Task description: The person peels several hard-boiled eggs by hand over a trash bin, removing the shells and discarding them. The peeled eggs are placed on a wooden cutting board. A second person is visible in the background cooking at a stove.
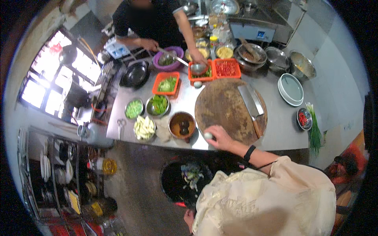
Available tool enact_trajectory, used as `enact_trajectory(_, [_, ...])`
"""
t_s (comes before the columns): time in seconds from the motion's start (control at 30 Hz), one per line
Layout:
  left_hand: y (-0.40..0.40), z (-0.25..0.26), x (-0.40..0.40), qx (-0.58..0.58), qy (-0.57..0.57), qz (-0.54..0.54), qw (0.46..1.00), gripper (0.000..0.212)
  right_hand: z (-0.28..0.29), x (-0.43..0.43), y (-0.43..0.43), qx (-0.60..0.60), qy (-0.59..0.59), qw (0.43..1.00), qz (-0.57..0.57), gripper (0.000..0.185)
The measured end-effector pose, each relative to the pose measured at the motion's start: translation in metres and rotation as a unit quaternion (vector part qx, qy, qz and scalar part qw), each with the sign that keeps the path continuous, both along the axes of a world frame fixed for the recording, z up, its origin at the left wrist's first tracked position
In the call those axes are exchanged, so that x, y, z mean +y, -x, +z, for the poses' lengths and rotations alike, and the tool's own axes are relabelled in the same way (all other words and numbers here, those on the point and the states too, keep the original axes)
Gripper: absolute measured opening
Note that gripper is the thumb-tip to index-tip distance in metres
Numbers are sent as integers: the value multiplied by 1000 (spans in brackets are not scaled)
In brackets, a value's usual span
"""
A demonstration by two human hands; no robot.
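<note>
My right hand [218,137] holds a pale egg [208,135] in its fingertips, just over the lower left edge of a round wooden chopping board [226,109]. Left of it stands a brown bowl [182,125] with dark contents. On the board's right side lies a cleaver [251,103] with a wooden handle. Another pale egg [198,84] rests on the steel table [283,134] below the orange basket of greens [202,70]. My left hand [189,219] hangs low beside my shirt, partly hidden; whether it holds anything does not show.
Across the table a person's hand [198,57] reaches over the orange basket; their other hand [150,44] holds a ladle [197,68]. Bowls of cut vegetables [144,127] stand left. Pale dishes [291,89] and green onions [315,132] lie right. A black bin [174,185] stands below the table edge.
</note>
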State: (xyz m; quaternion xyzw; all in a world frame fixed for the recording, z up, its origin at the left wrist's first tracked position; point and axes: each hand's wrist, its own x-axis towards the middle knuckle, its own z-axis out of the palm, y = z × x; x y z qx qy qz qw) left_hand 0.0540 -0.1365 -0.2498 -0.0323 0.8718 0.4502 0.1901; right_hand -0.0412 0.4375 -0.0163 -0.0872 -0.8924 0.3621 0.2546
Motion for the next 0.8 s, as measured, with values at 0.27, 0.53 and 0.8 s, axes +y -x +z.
enact_trajectory(0.27, [1,20,7,-83,-59,66,993,36,-14,0,-9,-37,-9,999,-33,43])
enact_trajectory(0.53, [3,58,28,-157,-74,121,977,35,-13,-3,-17,-12,12,1000,-8,41])
enact_trajectory(0.8, [-5,50,26,-69,28,50,996,37,-3,2,-10,-71,38,994,-81,29])
